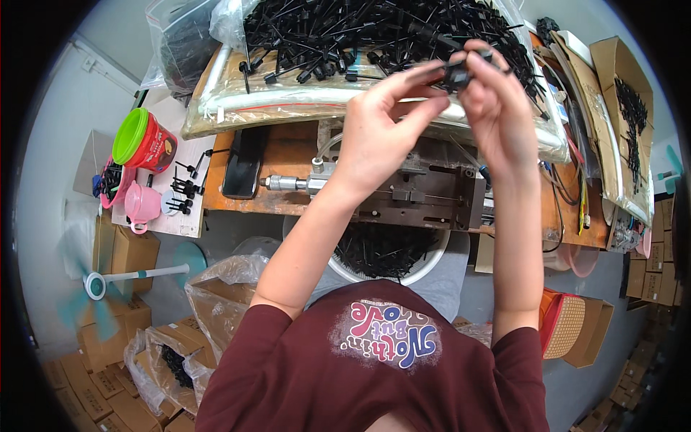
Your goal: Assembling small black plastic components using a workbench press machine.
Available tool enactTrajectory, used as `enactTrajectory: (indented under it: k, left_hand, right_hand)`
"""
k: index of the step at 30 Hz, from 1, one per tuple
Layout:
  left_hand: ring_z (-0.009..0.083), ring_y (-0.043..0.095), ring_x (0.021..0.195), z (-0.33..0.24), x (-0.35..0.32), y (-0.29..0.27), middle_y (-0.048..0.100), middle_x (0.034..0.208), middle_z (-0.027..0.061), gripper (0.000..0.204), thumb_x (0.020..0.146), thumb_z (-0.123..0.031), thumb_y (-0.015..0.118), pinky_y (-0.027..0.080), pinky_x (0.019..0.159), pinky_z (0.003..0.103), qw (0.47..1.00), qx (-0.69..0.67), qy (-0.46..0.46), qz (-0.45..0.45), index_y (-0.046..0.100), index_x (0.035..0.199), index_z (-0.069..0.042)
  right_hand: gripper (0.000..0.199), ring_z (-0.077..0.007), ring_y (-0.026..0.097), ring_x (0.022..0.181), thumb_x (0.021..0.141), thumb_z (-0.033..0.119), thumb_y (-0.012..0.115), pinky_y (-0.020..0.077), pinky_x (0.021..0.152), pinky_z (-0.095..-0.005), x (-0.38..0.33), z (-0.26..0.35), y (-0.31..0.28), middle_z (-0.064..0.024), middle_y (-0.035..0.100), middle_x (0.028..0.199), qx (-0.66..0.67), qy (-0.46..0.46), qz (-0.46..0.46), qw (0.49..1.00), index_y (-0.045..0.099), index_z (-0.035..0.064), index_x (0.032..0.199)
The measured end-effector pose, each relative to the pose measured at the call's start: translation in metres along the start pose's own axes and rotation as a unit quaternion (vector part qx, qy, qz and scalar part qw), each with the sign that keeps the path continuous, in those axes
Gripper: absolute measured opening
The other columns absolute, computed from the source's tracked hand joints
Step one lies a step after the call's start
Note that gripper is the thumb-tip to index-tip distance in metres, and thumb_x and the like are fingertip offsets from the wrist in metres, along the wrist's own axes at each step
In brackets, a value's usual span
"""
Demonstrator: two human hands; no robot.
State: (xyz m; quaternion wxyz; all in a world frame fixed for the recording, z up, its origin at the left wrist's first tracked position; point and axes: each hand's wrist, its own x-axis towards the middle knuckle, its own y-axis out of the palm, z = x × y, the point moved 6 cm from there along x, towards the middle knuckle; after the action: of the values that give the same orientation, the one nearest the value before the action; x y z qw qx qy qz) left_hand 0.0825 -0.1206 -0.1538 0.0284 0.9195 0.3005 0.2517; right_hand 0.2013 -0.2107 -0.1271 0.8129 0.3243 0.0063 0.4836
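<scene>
Both my hands are raised together over the front edge of a plastic-lined tray (288,97) heaped with black stemmed plastic parts (324,36). Between my fingertips is a small black plastic part (457,75), its exact shape partly covered by the fingers. My left hand (389,115) pinches it from the left, fingers stretched toward it. My right hand (497,101) grips it from the right with curled fingers. Below my hands a dark metal fixture (425,194) with an air cylinder (284,183) is mounted on the wooden bench (295,155).
A white basin (345,272) of black parts sits below the bench edge, in front of my body. To the left are a phone (245,162), a red bucket (160,147) with a green rim and a pink cup (142,203). Cables (561,191) hang at the right; a fan (95,286) stands at lower left.
</scene>
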Motion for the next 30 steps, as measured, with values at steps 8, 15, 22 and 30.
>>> enactTrajectory:
  k: [8,15,22,30]
  left_hand:
    - [0.0209,0.068,0.105,-0.022,-0.042,-0.011,0.071,0.114,0.0145,0.034,0.071,0.0,0.084,0.054,0.093,0.033,0.963,0.244,0.104,0.044,0.072,0.103,0.001]
    - [0.0279,0.066,0.106,-0.001,-0.137,-0.01,0.059,0.132,0.017,0.034,0.073,-0.001,0.079,0.055,0.093,0.037,0.915,0.366,0.07,0.156,0.071,0.107,0.0]
    - [0.0247,0.071,0.086,0.031,-0.159,0.004,0.065,0.129,0.0125,0.024,0.075,-0.005,0.074,0.057,0.085,0.035,0.831,0.504,0.149,0.185,0.07,0.098,0.0]
    - [0.0199,0.069,0.071,0.035,-0.148,0.009,0.066,0.129,0.0106,0.026,0.071,-0.008,0.077,0.055,0.066,0.03,0.807,0.548,0.1,0.197,0.072,0.096,-0.004]
  right_hand:
    - [0.029,-0.0089,0.054,0.068,0.095,0.004,0.063,0.0428,0.06,-0.0222,-0.067,0.003,-0.016,-0.0112,0.068,0.101,-0.013,-0.048,-0.126,0.991,0.057,0.0015,0.123]
    - [0.027,-0.0097,0.062,0.069,0.091,-0.003,0.067,0.0513,0.061,-0.0232,-0.108,0.009,-0.02,-0.0092,0.069,0.095,-0.299,-0.129,-0.196,0.925,0.06,-0.0012,0.117]
    - [0.025,-0.0136,0.068,0.075,0.08,-0.009,0.075,0.0542,0.066,-0.024,-0.14,-0.003,-0.006,-0.0089,0.069,0.093,-0.521,-0.182,-0.182,0.814,0.068,-0.0023,0.103]
    - [0.03,-0.0252,0.071,0.079,0.073,-0.007,0.079,0.0567,0.069,-0.0319,-0.159,-0.004,0.013,-0.0135,0.072,0.091,-0.676,-0.296,-0.06,0.673,0.07,-0.0033,0.101]
